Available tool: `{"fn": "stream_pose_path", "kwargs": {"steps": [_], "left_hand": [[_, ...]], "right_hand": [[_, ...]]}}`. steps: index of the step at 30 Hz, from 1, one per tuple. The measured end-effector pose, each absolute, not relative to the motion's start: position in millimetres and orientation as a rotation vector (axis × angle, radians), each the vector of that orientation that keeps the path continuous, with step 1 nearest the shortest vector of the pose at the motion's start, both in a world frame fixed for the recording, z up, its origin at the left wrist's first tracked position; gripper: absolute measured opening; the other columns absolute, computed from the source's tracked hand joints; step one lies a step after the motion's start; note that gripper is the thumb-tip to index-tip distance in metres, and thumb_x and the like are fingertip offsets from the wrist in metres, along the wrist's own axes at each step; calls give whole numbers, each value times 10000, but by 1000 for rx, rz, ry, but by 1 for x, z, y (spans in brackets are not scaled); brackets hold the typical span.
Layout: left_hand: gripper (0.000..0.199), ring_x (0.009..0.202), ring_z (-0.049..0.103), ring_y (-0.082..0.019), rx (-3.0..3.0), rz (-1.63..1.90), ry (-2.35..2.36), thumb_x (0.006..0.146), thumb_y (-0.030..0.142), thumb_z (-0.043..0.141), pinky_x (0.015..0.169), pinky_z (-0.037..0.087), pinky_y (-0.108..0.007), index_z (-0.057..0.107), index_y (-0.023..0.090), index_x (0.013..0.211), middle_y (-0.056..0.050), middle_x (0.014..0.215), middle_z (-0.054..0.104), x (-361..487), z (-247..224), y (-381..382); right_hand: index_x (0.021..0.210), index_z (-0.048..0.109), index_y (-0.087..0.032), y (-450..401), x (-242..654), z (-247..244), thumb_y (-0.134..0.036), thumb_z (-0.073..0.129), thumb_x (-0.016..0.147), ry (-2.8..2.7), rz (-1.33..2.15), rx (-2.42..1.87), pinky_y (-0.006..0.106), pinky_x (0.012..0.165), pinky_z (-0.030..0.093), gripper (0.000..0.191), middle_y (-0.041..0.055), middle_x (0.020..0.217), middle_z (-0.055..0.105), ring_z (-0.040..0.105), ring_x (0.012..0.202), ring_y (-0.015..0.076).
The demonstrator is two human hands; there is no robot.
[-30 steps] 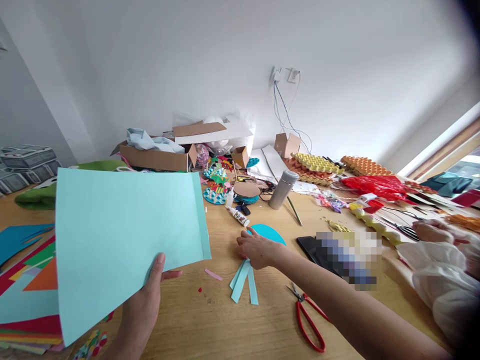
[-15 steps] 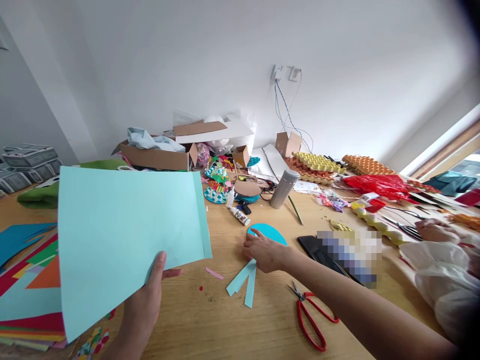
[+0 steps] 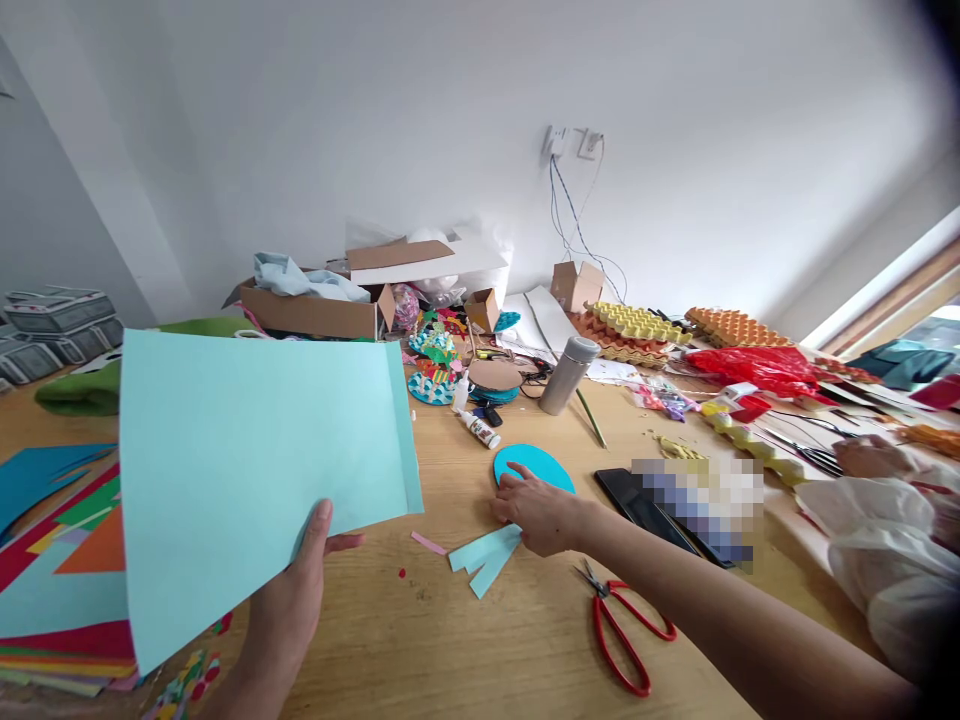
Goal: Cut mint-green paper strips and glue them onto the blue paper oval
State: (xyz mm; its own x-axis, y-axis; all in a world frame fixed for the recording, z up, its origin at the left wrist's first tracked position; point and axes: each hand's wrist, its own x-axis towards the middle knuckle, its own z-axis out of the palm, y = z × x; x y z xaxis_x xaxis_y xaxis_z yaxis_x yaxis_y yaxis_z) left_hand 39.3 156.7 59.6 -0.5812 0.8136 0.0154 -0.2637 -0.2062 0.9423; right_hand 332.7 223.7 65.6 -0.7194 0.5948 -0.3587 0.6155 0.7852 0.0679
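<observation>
Behind the left hand (image 3: pixel 289 600)'s gripped sheet (image 3: pixel 255 470), stacked paper hides; right hand (image 3: pixel 536 510) presses strips (image 3: pixel 480 555).

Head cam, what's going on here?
A person's left hand holds up a light blue sheet of paper over a wooden table. The right hand rests on light blue paper strips beside a blue paper disc. Red scissors lie nearby, untouched.

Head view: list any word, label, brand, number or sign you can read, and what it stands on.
No text can be read anywhere.
Glue bottle: its label is too small and blurred.
Pixelated patch beside the dark tablet: nothing legible.
Light blue sheet in the left hand: blank.
</observation>
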Motion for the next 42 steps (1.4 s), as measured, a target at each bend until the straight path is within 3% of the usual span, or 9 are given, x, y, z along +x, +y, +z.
{"fn": "stream_pose_path", "kwargs": {"steps": [8,12,17,20,24,27,31,36,42], "left_hand": [[689,699,604,-148,692,1868,1313,596,366,821,458,609,-287,565,305,1233,-28,1272,552,38,57,159],[689,810,606,-187,696,1845,1307,593,339,820,471,603,-266,561,294,1230,-34,1245,566,39,60,157],[619,984,606,-254,686,1739,1296,599,312,816,502,601,-280,580,289,1170,-35,1192,612,39,62,156],[488,912,635,-226,602,1642,1292,588,292,809,551,605,-293,636,256,1042,-27,1137,648,39,62,156],[369,911,661,-223,432,1537,1259,566,223,779,644,595,-301,665,242,916,-12,1014,701,38,61,157],[386,942,671,-251,508,1369,1271,575,218,748,678,584,-334,668,243,951,-23,964,725,37,57,156],[361,956,666,-270,777,1215,1259,597,281,714,768,558,-383,675,205,948,-47,978,732,33,52,154],[123,841,661,-262,1009,996,1257,627,292,644,774,532,-393,645,201,710,-18,749,700,28,54,153],[78,787,647,-249,1088,839,1271,635,237,587,703,514,-352,641,192,669,-7,703,676,22,55,153]], "right_hand": [[784,702,-154,216,333,65,-122,613,611,2540,-272,1067,483,1018,251,197,135,911,672,508,1089,314],[820,686,-185,221,344,74,-141,600,652,2432,-412,1313,351,819,400,194,71,818,687,605,858,237],[810,669,-171,240,372,80,-126,598,679,2293,-507,1620,248,580,395,156,52,826,698,616,720,188],[859,678,-144,244,382,80,-134,640,688,2286,-505,1784,292,671,448,176,100,895,703,634,815,234],[1218,561,-92,235,373,84,-259,606,816,2416,-474,1980,411,890,448,437,213,1212,601,567,1098,301],[1357,430,-162,219,352,88,-431,620,829,2642,-1129,1967,375,859,501,622,152,1225,605,620,1024,232],[1232,537,-169,194,324,84,-517,780,660,2531,-2268,1768,358,740,540,712,76,956,680,656,835,214],[934,635,-151,168,313,66,-495,735,738,2307,-2490,1981,276,561,520,409,35,719,637,643,671,172],[1252,541,-244,145,318,51,-440,777,706,2155,-2594,2133,291,551,535,627,-11,735,623,675,731,201]]}}
